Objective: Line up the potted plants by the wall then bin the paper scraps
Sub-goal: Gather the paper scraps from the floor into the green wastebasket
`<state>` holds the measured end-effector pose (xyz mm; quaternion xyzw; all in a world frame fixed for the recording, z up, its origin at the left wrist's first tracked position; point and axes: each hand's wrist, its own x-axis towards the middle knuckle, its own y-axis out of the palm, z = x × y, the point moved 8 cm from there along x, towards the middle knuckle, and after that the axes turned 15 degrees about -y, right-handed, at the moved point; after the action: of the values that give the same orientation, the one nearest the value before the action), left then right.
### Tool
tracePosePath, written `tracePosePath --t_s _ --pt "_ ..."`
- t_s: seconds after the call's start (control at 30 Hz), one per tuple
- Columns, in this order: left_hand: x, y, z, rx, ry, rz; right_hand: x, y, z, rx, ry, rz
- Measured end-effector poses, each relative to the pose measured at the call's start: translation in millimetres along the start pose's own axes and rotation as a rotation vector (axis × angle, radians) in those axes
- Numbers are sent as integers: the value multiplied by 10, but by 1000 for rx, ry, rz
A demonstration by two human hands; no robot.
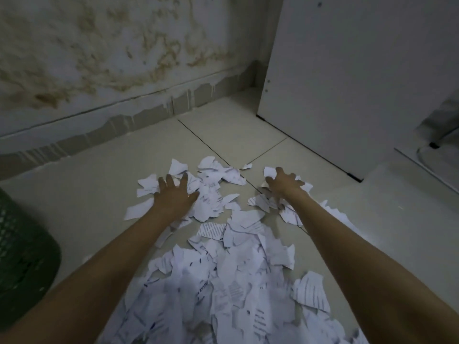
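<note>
Both hands are lying splayed on the far edge of the paper scraps [223,256], grasping nothing: left hand [173,197] flat, right hand [283,184] clawing, likely to rake outliers back toward the body. Main heap is sitting nearer than the hands. Green bin [22,256] is standing left of the left forearm. No potted plants are showing.

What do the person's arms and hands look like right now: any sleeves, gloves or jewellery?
Both forearms are bare as far as the frame shows, with no sleeves in view. The left hand and the right hand wear no gloves. No watch, bracelet or ring is visible, though the light is dim.
</note>
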<state>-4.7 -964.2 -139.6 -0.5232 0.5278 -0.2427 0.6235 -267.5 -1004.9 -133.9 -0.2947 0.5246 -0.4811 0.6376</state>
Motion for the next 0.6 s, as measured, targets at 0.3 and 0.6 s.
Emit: tracePosePath --t_s 0.3,0.6 --pt "432 203 -613 124 275 31 147 364 -144 38 -39 -61" --pt "-180 644 -541 51 406 -53 -469 765 370 100 -247 54"
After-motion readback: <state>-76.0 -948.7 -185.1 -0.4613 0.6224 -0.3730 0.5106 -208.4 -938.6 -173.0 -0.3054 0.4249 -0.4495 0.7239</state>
